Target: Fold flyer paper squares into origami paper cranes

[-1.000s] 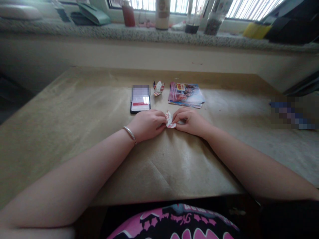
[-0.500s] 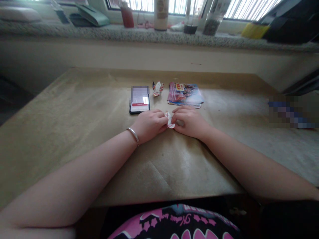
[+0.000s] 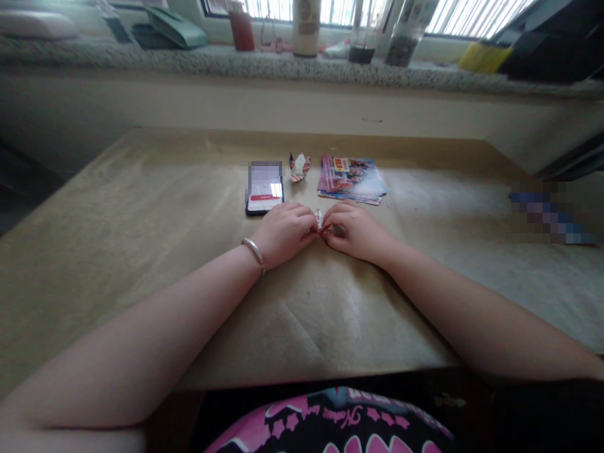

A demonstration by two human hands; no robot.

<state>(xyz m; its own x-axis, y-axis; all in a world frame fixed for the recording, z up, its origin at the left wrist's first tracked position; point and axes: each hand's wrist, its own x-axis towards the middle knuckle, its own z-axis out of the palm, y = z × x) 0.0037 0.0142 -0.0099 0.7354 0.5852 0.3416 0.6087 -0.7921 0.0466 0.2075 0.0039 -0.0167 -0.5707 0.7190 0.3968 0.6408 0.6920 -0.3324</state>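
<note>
Between my two hands is a small folded paper [image 3: 319, 218], white with red stripes, mostly covered by the fingers. My left hand [image 3: 289, 234], with a silver bangle at the wrist, pinches its left side. From the right, my right hand [image 3: 356, 231] grips the other side with thumb and fingers closed. A folded paper piece [image 3: 300, 168] with white, red and dark blue parts stands beyond the hands. Just past my left hand lies a phone [image 3: 265, 189] with a lit screen. A stack of printed paper sheets [image 3: 353, 177] sits beyond my right hand.
The table [image 3: 255, 327] has a tan covering and meets a wall at the back. Several bottles and jars, among them a cream bottle [image 3: 306, 28], line the stone windowsill [image 3: 264, 66]. A blurred-out blue item [image 3: 552, 217] lies at the far right.
The small paper between my fingers has been turned or folded closer; less of its white shows and a red edge faces me. Both hands stay nearly in place.
</note>
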